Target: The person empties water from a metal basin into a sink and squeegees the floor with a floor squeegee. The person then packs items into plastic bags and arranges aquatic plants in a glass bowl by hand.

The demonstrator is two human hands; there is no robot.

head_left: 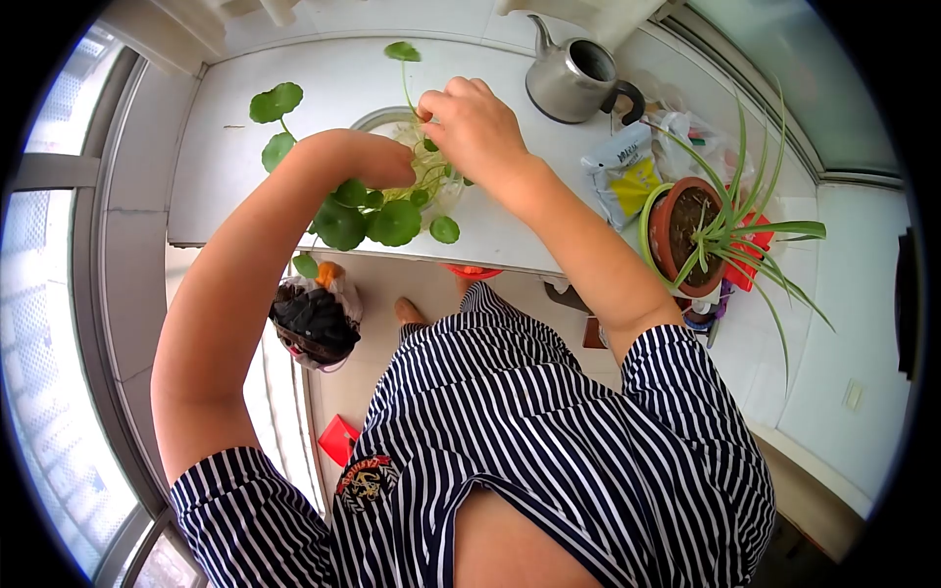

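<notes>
A plant with round green leaves [397,222] and thin pale stems stands in a clear container [448,199] near the front edge of the white counter [235,127]. My left hand [377,159] is bent over the container among the stems; its fingertips are hidden. Higher and to the right, my right hand [472,127] has its fingers closed in a pinch at a thin stem that carries one leaf [402,52] at the top. Behind the hands shows part of a round metal rim [377,118].
A metal kettle [571,83] stands at the back right. Plastic packets [627,174] and a spider plant in a brown pot [676,235] are on the right. Below the counter are a bag with dark contents [316,321] and a red object [338,439] on the floor.
</notes>
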